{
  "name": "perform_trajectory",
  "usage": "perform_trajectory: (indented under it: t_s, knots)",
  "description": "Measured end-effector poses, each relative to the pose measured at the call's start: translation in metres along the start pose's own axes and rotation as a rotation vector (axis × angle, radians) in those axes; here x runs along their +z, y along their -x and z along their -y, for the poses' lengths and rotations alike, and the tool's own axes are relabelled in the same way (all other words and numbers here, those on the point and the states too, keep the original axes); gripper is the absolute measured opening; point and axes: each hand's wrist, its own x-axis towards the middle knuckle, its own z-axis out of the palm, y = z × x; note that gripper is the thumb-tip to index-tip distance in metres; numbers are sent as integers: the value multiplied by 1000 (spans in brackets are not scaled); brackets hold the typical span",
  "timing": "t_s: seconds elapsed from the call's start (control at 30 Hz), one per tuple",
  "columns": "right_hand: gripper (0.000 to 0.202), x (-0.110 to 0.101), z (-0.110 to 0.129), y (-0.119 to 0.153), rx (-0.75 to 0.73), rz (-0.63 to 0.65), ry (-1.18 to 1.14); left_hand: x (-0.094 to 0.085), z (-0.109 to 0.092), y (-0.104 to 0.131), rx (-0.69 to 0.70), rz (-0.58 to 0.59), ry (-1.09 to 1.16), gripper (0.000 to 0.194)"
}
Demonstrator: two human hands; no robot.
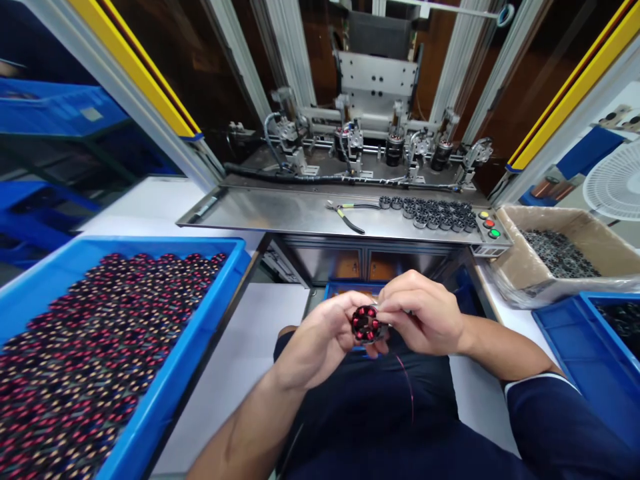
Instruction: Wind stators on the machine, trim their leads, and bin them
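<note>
My left hand [334, 328] grips a wound motor stator [367, 323], a black ring with red wire coils inside, above my lap. My right hand [424, 312] is closed at the stator's right side, with thumb and index finger pinched together. Whatever sits between those fingertips is too small to make out; it may be a wire end. A thin red wire [411, 387] trails down below my right hand over the dark clothing.
A blue tray [239, 257] of wound stators stands left. On the metal ledge [280, 210] lie cutting pliers [345, 215] and rows of black stator cores [440, 215], near push buttons [489, 224]. Behind is the winding machine [377, 143]. Right stands a carton [525, 287] of parts.
</note>
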Motion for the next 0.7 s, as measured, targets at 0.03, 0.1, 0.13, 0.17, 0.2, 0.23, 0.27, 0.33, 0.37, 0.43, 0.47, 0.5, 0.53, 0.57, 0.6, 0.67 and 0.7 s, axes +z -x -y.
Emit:
perform_trajectory:
  t_s: [0.03,0.1,0.13,0.17,0.2,0.23,0.27,0.33,0.37,0.43,0.47,0.5,0.53,0.57,0.6,0.67,0.7]
  knots:
    - [9,-2,-1,0,-15,3,8,1,0,-1,-63,28,12,51]
    - [11,-7,-2,-1,-43,25,-3,1,1,-1,-69,15,19,45]
    - [11,-11,-3,-3,-54,44,-22,1,1,-1,-35,-12,12,42]
    - [11,-15,-3,-4,-59,67,-46,1,1,-1,5,-39,-2,41]
    - [13,-19,-4,-6,-52,89,-68,1,1,-1,46,-63,-22,41]
    - [16,-23,-5,-7,-32,105,-84,1,1,-1,83,-85,-47,40]
    - [24,-26,-6,-8,-8,109,-100,1,1,-2,116,-106,-74,40]
    - [45,-32,-9,-10,40,103,-124,2,0,-3,161,-135,-123,40]
    - [52,-33,-10,-11,50,102,-131,3,0,-3,172,-143,-140,41]
    - [53,-34,-11,-12,43,123,-145,3,0,-3,180,-135,-160,42]
    - [46,-33,-12,-13,35,143,-150,3,1,-3,181,-120,-163,41]
    - [38,-32,-12,-14,31,166,-155,3,2,-2,184,-102,-159,40]
    - [29,-32,-11,-14,31,185,-162,2,2,-1,184,-84,-151,38]
    - [21,-31,-11,-15,37,201,-167,2,3,-1,185,-70,-138,35]
    - [14,-31,-10,-16,37,210,-166,1,3,-1,185,-59,-125,33]
    - [6,-30,-7,-18,22,213,-141,0,4,0,182,-45,-108,29]
    - [7,-30,-5,-18,8,210,-118,0,4,0,187,-38,-102,28]
